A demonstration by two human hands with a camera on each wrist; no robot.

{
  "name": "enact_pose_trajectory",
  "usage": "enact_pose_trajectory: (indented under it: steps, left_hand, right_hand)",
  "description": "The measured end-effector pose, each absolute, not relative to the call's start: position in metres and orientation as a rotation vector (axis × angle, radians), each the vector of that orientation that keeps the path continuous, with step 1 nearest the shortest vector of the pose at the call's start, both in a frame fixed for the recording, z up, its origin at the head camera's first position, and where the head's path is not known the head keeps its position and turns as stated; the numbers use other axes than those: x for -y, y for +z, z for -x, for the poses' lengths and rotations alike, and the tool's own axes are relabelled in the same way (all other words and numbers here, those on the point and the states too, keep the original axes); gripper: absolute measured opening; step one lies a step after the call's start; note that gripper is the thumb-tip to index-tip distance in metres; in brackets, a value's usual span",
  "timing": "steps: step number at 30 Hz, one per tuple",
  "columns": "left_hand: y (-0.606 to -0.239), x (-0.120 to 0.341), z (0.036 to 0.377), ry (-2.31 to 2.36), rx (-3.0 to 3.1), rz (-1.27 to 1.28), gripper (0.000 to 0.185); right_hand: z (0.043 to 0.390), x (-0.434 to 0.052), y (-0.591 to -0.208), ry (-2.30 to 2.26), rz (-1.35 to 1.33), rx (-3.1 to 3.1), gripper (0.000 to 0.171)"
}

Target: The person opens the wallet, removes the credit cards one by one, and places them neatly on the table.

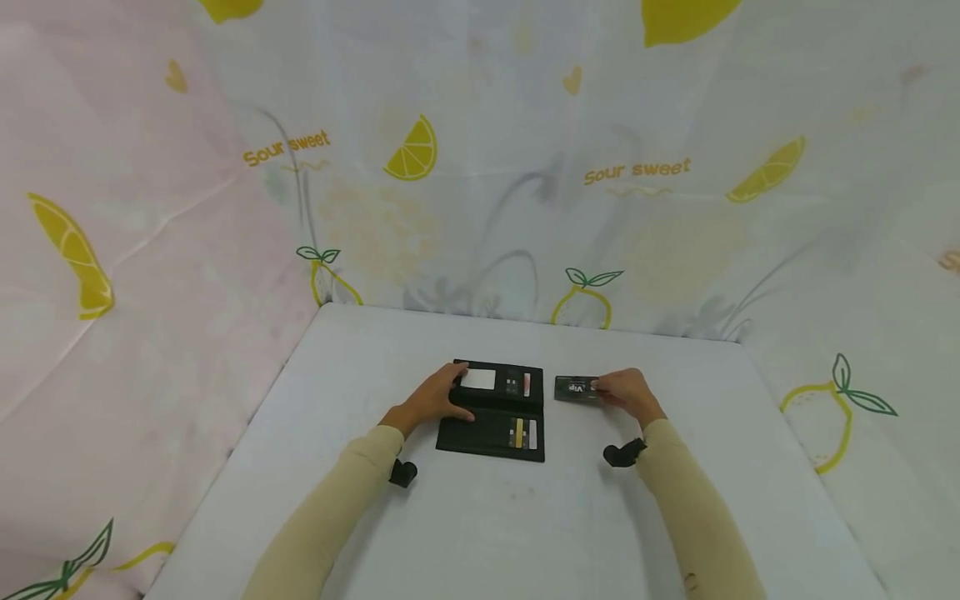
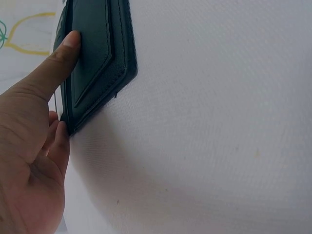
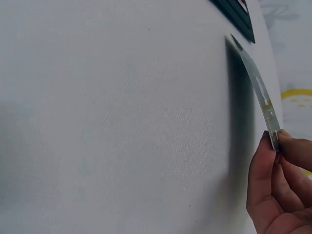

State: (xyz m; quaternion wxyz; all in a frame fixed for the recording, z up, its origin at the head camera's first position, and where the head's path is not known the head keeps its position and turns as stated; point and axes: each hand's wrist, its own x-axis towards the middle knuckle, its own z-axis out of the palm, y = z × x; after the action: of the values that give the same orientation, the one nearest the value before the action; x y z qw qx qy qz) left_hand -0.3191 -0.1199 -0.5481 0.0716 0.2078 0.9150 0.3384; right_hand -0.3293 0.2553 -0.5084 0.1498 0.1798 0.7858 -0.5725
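A dark green leather wallet (image 1: pixel 491 429) lies spread open on the white table, with cards in its slots and a white panel on its upper half. My left hand (image 1: pixel 435 396) grips its left side. In the left wrist view the thumb (image 2: pixel 63 51) presses on the inner leather while the other fingers curl at the edge. To the wallet's right, my right hand (image 1: pixel 628 392) pinches a black card (image 1: pixel 573 388) marked "Vip" by its right end. In the right wrist view the card (image 3: pixel 258 90) is seen nearly edge-on, raised above the table with its shadow beside it.
The white table (image 1: pixel 495 533) meets a cloth backdrop (image 1: pixel 487 225) printed with lemons at the back and on both sides. Black wrist mounts (image 1: pixel 624 453) stick out beside both sleeves.
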Motion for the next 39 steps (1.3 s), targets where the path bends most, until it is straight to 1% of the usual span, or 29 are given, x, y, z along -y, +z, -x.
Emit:
enact_pose_trajectory:
  steps: [6,13,18,25,33,39]
  left_hand:
    - [-0.548,0.119,0.318,1.002,-2.752,-0.598,0.108]
    - [-0.552,0.119,0.32,1.007,-2.752,-0.617,0.107]
    - [-0.554,0.119,0.32,1.001,-2.762,-0.617,0.107]
    - [-0.55,0.12,0.318,1.009,-2.763,-0.635,0.106]
    - [-0.547,0.119,0.319,1.026,-2.764,-0.647,0.105]
    - [-0.549,0.119,0.318,1.019,-2.759,-0.631,0.104]
  right_hand:
    - [0.329,-0.263,-0.517,-1.561,-0.494,-2.386,0.042]
    - [0.33,-0.263,-0.525,-1.342,-0.476,-2.626,0.036]
    - [0.326,-0.257,-0.522,-1.203,-0.446,-2.728,0.038]
    - [0.324,-0.249,-0.515,-0.984,-0.346,-2.864,0.048]
    - [0.325,-0.24,-0.509,-0.832,-0.32,-2.899,0.041]
    - [0.323,-0.238,-0.509,-0.823,-0.32,-2.898,0.042]
